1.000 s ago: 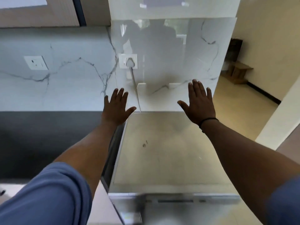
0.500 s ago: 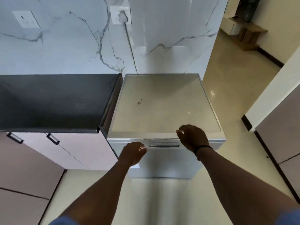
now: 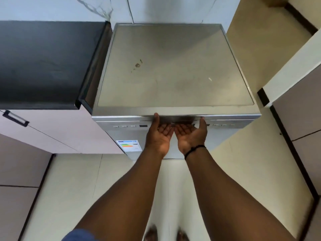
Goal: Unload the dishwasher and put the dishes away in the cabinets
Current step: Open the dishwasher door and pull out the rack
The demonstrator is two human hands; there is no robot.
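Note:
A steel dishwasher (image 3: 173, 66) stands beside the counter, seen from above, with its door closed. A strip of buttons (image 3: 128, 126) runs across the top of the door, and an energy label (image 3: 129, 145) is stuck lower on the front. My left hand (image 3: 159, 136) and my right hand (image 3: 191, 134) are side by side, palms up. Their fingers are hooked into the door handle recess (image 3: 180, 119) under the top edge, and both thumbs rest on the front lip. No dishes are in sight.
A black countertop (image 3: 43, 63) adjoins the dishwasher on the left, with pale cabinet doors and a black pull handle (image 3: 15, 118) below it. More cabinet fronts (image 3: 298, 119) stand at the right. Pale floor (image 3: 86, 188) lies between them, and my feet (image 3: 166, 233) show at the bottom.
My hands dropped from the marble wall to the dishwasher's front edge, then turned palm up into the handle recess. The view tilted down.

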